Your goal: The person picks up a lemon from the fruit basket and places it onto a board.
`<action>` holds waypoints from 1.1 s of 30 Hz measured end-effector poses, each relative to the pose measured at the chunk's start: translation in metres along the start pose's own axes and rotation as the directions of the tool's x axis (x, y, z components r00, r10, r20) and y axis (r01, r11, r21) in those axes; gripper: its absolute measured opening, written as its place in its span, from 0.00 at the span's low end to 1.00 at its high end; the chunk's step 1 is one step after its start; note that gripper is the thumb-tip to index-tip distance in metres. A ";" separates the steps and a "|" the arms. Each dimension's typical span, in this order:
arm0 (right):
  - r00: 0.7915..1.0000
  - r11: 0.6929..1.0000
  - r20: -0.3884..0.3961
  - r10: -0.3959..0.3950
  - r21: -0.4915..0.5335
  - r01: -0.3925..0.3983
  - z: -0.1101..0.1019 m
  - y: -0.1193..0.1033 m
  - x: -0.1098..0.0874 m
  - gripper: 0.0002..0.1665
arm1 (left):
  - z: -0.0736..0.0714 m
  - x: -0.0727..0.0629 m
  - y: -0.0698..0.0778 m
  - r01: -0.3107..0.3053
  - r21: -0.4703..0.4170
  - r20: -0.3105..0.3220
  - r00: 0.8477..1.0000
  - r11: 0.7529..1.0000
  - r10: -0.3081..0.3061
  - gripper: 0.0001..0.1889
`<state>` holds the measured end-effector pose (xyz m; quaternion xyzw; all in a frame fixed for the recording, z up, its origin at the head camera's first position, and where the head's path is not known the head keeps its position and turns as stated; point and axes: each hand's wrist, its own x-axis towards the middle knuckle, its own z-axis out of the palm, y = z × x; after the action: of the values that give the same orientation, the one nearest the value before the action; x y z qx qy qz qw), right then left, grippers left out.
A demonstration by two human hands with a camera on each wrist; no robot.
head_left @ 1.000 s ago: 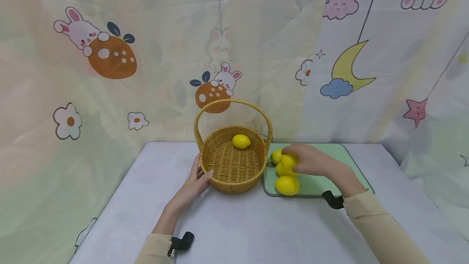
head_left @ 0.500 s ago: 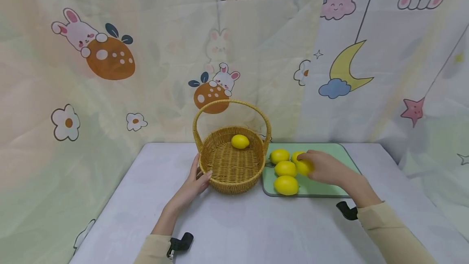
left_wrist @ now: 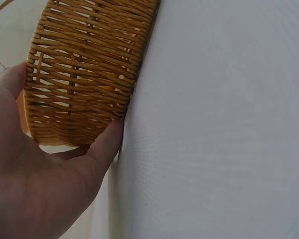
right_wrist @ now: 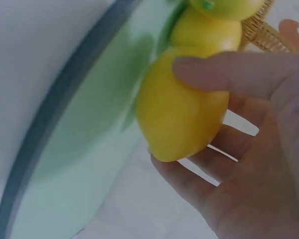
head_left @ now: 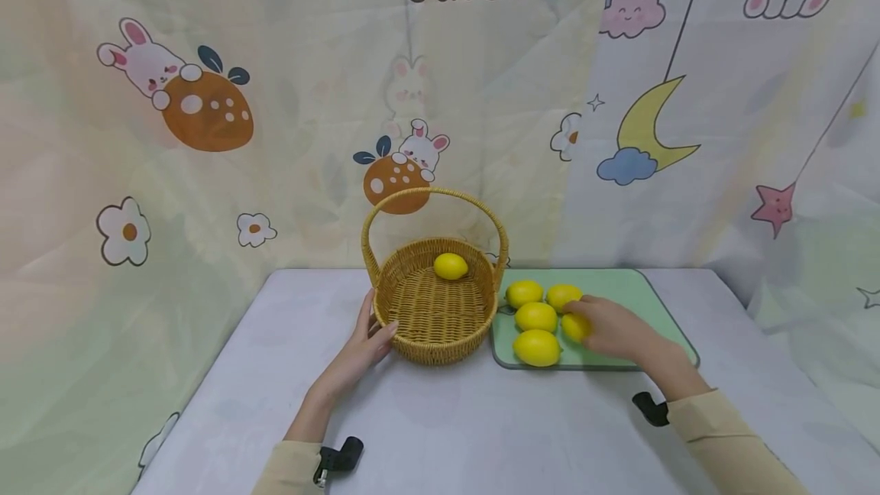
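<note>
A wicker basket [head_left: 435, 354] with a tall arched handle stands upright on the table, one lemon [head_left: 451, 266] inside it at the back. My left hand [head_left: 363, 344] grips its left side, thumb and fingers spread on the weave [left_wrist: 84, 74] in the left wrist view. On the green board [head_left: 635, 296] to the right, my right hand [head_left: 614, 328] holds a lemon [right_wrist: 182, 109] between thumb and fingers, low over the board. Other lemons sit close by: a back left lemon [head_left: 524, 294], a back right lemon [head_left: 564, 297], a middle lemon [head_left: 536, 318] and a front lemon [head_left: 537, 347].
A white table [head_left: 481, 434] carries the basket and the board side by side, the basket almost touching the board's left edge. Behind them hangs a printed cloth backdrop [head_left: 309, 98], close to the table's back edge.
My right hand has moved right and down toward the board's front with its lemon, away from the left row. The back right lemon has come into view. The left hand and basket stay put.
</note>
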<state>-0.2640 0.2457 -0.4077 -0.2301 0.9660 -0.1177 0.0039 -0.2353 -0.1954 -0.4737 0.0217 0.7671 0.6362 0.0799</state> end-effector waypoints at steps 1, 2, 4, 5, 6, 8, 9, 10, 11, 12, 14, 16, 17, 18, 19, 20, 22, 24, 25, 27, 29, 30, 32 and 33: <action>1.000 1.000 -0.006 -0.002 -0.004 0.002 0.001 0.000 0.000 0.30 | 0.000 0.000 0.000 0.003 0.001 -0.002 1.000 1.000 -0.003 0.51; 1.000 1.000 -0.011 -0.005 -0.009 0.005 0.002 0.000 0.000 0.30 | 0.000 0.000 0.000 0.005 0.002 -0.003 1.000 1.000 -0.005 0.51; 1.000 1.000 -0.021 -0.003 -0.012 0.003 0.004 0.001 0.000 0.30 | -0.001 0.000 0.000 0.000 0.004 0.001 1.000 1.000 0.000 0.51; 1.000 1.000 -0.025 -0.002 -0.010 0.002 0.005 0.001 0.000 0.29 | 0.000 0.000 0.000 0.000 0.002 0.001 1.000 1.000 0.000 0.51; 1.000 1.000 -0.029 0.001 -0.008 -0.001 0.005 0.002 -0.001 0.29 | 0.000 0.000 0.001 -0.001 0.003 0.000 1.000 1.000 0.001 0.51; 0.999 1.000 -0.037 0.005 -0.006 -0.005 0.006 0.002 -0.002 0.29 | -0.001 0.000 0.000 0.003 0.003 -0.003 1.000 1.000 -0.003 0.51; 0.999 1.000 -0.043 0.007 -0.002 -0.007 0.006 0.002 -0.002 0.29 | -0.001 0.000 0.000 0.001 0.003 -0.004 1.000 1.000 -0.001 0.51; 0.999 1.000 -0.048 0.006 0.000 -0.006 0.007 0.001 -0.003 0.30 | -0.001 0.001 0.000 0.006 0.004 -0.008 1.000 1.000 -0.006 0.51; 0.999 1.000 -0.053 0.007 0.002 -0.006 0.007 0.001 -0.003 0.30 | -0.001 0.000 0.000 0.004 0.005 -0.007 1.000 1.000 -0.004 0.51; 0.998 1.000 -0.057 0.004 0.003 -0.003 0.007 0.001 -0.003 0.30 | -0.001 0.000 0.000 0.003 0.007 -0.006 1.000 1.000 -0.003 0.51; 0.998 1.000 -0.066 -0.002 0.006 0.003 0.008 0.000 -0.004 0.30 | -0.001 0.001 0.000 0.002 0.010 -0.004 1.000 1.000 -0.002 0.51; 0.997 1.000 -0.073 -0.007 0.004 0.008 0.008 -0.001 -0.005 0.30 | -0.001 0.001 0.000 0.003 0.008 -0.003 1.000 1.000 -0.003 0.51; 0.997 1.000 -0.075 -0.011 0.002 0.011 0.008 -0.002 -0.005 0.30 | 0.000 0.001 0.000 0.002 0.004 -0.001 1.000 1.000 -0.002 0.49; 0.997 1.000 -0.077 -0.012 0.002 0.013 0.007 -0.002 -0.005 0.29 | 0.000 0.001 0.000 0.003 0.002 0.001 1.000 1.000 -0.003 0.48; 0.997 1.000 -0.078 -0.013 0.001 0.014 0.008 -0.002 -0.005 0.29 | 0.000 0.001 0.000 0.001 0.000 0.002 1.000 1.000 -0.001 0.47; 0.997 1.000 -0.079 -0.013 -0.003 0.013 0.008 -0.002 -0.004 0.29 | 0.000 0.001 -0.001 0.001 -0.001 0.002 1.000 1.000 -0.001 0.46; 0.997 1.000 -0.076 -0.011 -0.005 0.011 0.009 -0.002 -0.004 0.30 | 0.000 0.001 -0.001 -0.001 -0.005 0.004 1.000 1.000 0.001 0.46; 0.997 1.000 -0.071 -0.006 -0.007 0.006 0.009 -0.002 -0.004 0.30 | 0.000 0.001 -0.001 -0.005 -0.007 0.004 1.000 1.000 0.005 0.47; 0.998 1.000 -0.070 -0.003 -0.008 0.003 0.010 -0.001 -0.003 0.30 | -0.001 0.001 -0.001 -0.007 -0.009 0.005 1.000 1.000 0.007 0.48; 0.998 1.000 -0.067 0.002 -0.006 -0.002 0.009 -0.003 -0.004 0.30 | -0.001 0.001 -0.001 -0.012 -0.012 0.007 1.000 1.000 0.012 0.49; 0.998 1.000 -0.064 -0.002 -0.006 0.002 0.008 -0.004 -0.004 0.30 | -0.001 0.001 -0.001 -0.013 -0.016 0.006 1.000 1.000 0.013 0.50; 0.998 1.000 -0.063 -0.004 -0.005 0.003 0.008 -0.005 -0.004 0.30 | -0.001 0.001 -0.001 -0.015 -0.016 0.006 1.000 1.000 0.015 0.50; 0.998 1.000 -0.061 -0.011 -0.005 0.011 0.006 -0.007 -0.004 0.30 | -0.001 0.000 -0.001 -0.019 -0.014 0.007 1.000 1.000 0.019 0.50; 0.998 1.000 -0.059 -0.015 -0.006 0.015 0.005 -0.007 -0.004 0.30 | -0.001 0.000 -0.001 -0.017 -0.014 0.007 1.000 1.000 0.017 0.50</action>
<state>-0.2572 0.2398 -0.4112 -0.2339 0.9643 -0.1216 -0.0261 -0.2357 -0.1962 -0.4748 0.0298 0.7621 0.6421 0.0771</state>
